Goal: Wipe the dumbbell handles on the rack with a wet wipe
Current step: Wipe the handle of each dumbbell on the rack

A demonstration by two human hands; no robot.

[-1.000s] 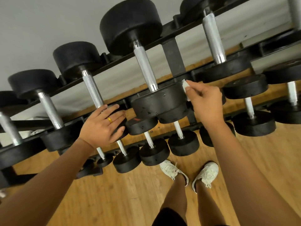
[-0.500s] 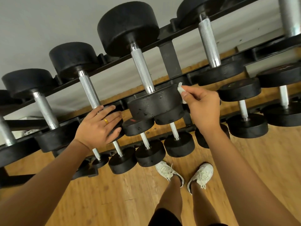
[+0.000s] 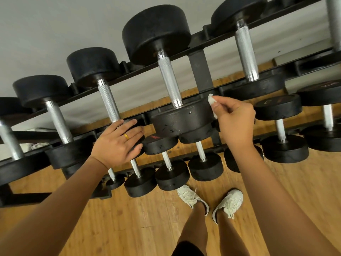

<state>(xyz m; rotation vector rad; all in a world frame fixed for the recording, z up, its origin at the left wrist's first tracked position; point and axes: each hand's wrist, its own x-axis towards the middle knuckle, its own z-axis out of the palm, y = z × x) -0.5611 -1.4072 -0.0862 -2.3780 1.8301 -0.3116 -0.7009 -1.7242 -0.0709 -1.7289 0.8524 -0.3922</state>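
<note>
R hand at 3 o'clock, thumb & forefinger clamped on wet wipe beside centre dumbbell's front head; L hand at 9, fingers straight & together, rests on neighbouring dumbbell; best next: wrap wipe round knurled handle at 12, stroke full length.

Plain grey-white wall far side. Honey-toned wood plank floor near, glossy. Soft, even light.

Black tiered rack, dumbbells across rails (knurled handles), wood floor
</note>
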